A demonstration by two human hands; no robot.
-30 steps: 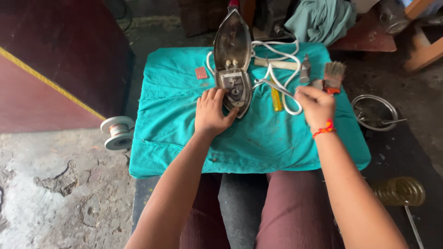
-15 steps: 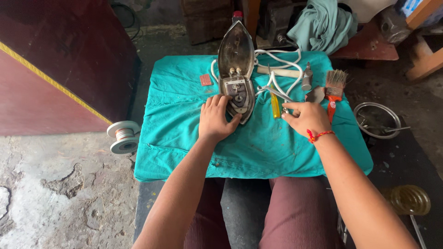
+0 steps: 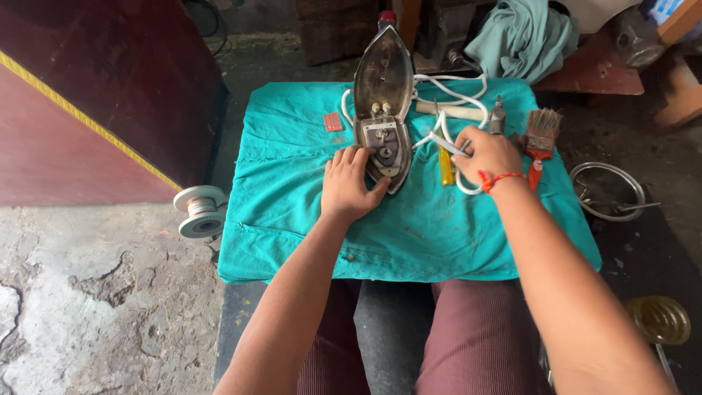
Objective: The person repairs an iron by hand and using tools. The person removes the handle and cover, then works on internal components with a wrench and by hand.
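Since the earlier frame, right hand (image 3: 486, 153) is lifting a thin metal tool (image 3: 447, 145) beside the iron soleplate (image 3: 383, 102); left hand (image 3: 349, 183) is pressing flat on the soleplate's near end, steadying it on the teal-covered desk (image 3: 292, 212).

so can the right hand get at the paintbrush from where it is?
Probably yes. The right hand, holding a thin metal tool, sits just left of the paintbrush, which lies bare on the teal cloth. It would likely have to drop the tool first.

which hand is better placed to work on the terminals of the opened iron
Right. The right hand holds a thin metal tool pointed at the iron base; the left hand is flat, steadying its rear end.
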